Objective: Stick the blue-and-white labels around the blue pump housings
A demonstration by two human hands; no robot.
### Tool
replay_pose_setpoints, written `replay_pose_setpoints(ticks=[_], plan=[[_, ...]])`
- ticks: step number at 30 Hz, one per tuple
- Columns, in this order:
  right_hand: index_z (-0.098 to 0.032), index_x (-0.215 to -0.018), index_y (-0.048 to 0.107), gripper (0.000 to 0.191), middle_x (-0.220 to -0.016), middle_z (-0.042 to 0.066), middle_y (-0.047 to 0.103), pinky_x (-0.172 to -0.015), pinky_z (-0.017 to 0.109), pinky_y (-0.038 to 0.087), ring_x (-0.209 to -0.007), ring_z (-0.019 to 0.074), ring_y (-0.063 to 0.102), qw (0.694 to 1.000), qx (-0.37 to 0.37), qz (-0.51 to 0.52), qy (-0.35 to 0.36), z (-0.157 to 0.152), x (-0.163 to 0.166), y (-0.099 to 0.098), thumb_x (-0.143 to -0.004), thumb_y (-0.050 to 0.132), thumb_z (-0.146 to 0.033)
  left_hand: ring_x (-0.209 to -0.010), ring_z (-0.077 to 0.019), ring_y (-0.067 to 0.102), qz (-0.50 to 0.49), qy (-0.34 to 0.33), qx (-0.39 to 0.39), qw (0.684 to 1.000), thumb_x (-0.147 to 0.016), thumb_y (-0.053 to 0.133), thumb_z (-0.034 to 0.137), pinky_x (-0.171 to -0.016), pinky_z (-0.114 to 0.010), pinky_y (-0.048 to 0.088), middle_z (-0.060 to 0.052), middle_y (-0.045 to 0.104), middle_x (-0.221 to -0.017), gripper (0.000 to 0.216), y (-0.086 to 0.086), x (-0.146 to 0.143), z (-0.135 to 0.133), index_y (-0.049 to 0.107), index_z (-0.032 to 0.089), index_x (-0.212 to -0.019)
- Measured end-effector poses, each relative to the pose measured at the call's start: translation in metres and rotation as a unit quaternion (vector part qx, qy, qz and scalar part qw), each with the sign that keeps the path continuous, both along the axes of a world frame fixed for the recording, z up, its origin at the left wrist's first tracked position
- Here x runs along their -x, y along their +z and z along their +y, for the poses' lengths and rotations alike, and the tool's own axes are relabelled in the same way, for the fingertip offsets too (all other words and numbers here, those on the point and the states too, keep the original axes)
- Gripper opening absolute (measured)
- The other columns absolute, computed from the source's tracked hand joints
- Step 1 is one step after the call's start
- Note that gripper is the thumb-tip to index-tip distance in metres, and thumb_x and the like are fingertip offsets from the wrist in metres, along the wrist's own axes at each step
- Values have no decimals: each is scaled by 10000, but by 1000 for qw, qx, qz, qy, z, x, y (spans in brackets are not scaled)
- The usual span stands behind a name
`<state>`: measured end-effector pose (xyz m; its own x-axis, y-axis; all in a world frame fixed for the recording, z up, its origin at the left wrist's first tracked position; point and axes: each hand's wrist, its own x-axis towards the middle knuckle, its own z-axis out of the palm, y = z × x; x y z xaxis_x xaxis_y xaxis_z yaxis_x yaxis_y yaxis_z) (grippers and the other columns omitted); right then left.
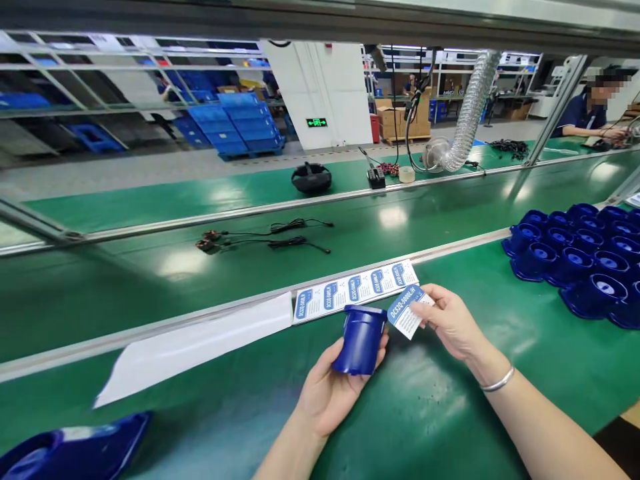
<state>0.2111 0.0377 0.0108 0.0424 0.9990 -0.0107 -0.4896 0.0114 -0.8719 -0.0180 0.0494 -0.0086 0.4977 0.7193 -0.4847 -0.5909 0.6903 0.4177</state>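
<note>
A dark blue plastic housing (360, 341), shaped like a short cup with a flanged rim, is gripped from below by my left hand (327, 393). My right hand (453, 323) pinches a blue and white printed label (409, 312) by its right edge, close beside the housing. Between the label and the housing I cannot make out a clear gap. Just beyond my hands lies a strip of similar labels (355, 291) along the metal rail. Left of that strip, white backing paper (200, 347) curls over the green bench.
Several blue housings (575, 257) stand in rows at the right, and another blue part (75, 447) lies at the near left. Coiled black cables (290, 235) rest past the rail (465, 248). A silver duct hose (470, 113) hangs at the back; a person (585, 117) sits far right.
</note>
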Motion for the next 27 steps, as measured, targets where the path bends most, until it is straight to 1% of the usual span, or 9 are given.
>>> replay_pose_setpoints(ticks=[3,7,9,11,14,18,20,23,27], plan=[[-187,-870,630,366,-772,-3,660,-566,208,448,-623,109,544,1000,-2,13,12,-2,1,-1,-749,915,-380,-1067,-296,726,7,-2,-36,999,-925,638,264,-916,-413,610,-177,698,-1273,664,-5,-2,-9,381,166,-1530],[-205,-871,586,369,-752,-14,623,-541,213,453,-616,118,527,1000,5,16,25,-6,6,3,-811,862,-442,-1082,-288,708,58,47,-63,995,-871,734,319,-926,-394,597,-159,717,-1232,598,-9,-5,-23,547,168,-1419],[-207,-883,581,375,-756,-15,616,-538,210,450,-628,120,527,1000,14,5,25,-10,9,5,-802,871,-431,-1090,-307,696,93,60,-86,990,-854,754,372,-889,-407,604,-164,725,-1199,586,-10,-7,-30,590,164,-1376],[-212,-917,587,407,-783,-15,628,-542,207,446,-649,123,537,999,27,-5,24,-13,12,7,-750,914,-388,-1119,-335,675,123,62,-113,984,-845,760,412,-854,-427,609,-160,718,-1211,580,-10,-9,-34,609,181,-1356],[-218,-986,617,456,-800,-13,638,-548,212,439,-652,128,536,998,46,-19,32,-20,18,8,-698,949,-340,-1240,-357,606,145,64,-148,976,-834,772,414,-932,-445,578,-133,665,-1334,616,-7,-12,-38,580,227,-1389],[-189,-866,636,315,-724,-10,618,-578,224,430,-621,118,512,996,43,-45,69,-28,26,6,-779,902,-334,-1378,-328,501,144,86,-183,969,-788,830,366,-1118,-426,455,-91,584,-1458,809,0,-15,-40,445,283,-1495],[-198,-842,602,309,-700,-20,611,-586,222,425,-612,117,521,995,41,-36,85,-31,29,4,-810,882,-327,-1392,-325,488,146,94,-189,966,-766,849,358,-1146,-427,428,-89,578,-1465,868,2,-16,-41,413,290,-1514],[-211,-875,583,298,-718,-25,617,-601,217,427,-620,114,534,994,41,-38,98,-35,33,3,-844,859,-320,-1409,-327,468,155,101,-190,964,-774,840,373,-1163,-436,409,-84,552,-1492,861,2,-16,-42,412,302,-1518],[-212,-912,603,302,-754,-27,607,-605,203,424,-649,106,511,991,50,-70,101,-39,35,0,-823,883,-280,-1425,-315,448,167,104,-203,959,-813,801,410,-1180,-431,384,-70,520,-1523,854,-1,-17,-43,369,321,-1544]])
